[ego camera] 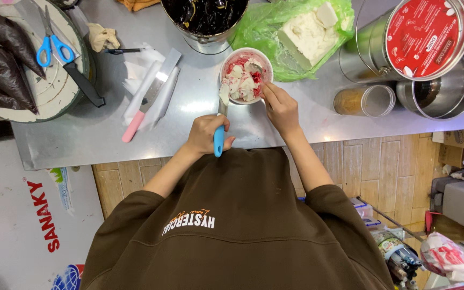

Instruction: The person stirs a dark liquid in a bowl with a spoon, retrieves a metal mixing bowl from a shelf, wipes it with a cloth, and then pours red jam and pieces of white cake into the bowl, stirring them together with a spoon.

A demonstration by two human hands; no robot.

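Left hand (205, 134) clenched on blue-handled spatula (219, 137), blade at bowl (245, 75) for mixing; right hand (280, 104) grips rim, steadying it on table (200, 107).

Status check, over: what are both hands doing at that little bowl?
Left hand shut on blue-handled spatula. Right hand steadies white bowl of white-and-red mix. Green bag touches the bowl behind; nothing blocking.

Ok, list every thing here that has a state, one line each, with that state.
Small white bowl: filled with white chunks and red paste, on the steel table.
Blue-handled spatula: gripped by the left hand, blade hidden.
Right hand: touching the bowl's rim.
Blue-handled scissors: closed, lying on the round turntable.
Red-lidded tin: lid on, tipped sideways.
Green plastic bag: open around a white block.
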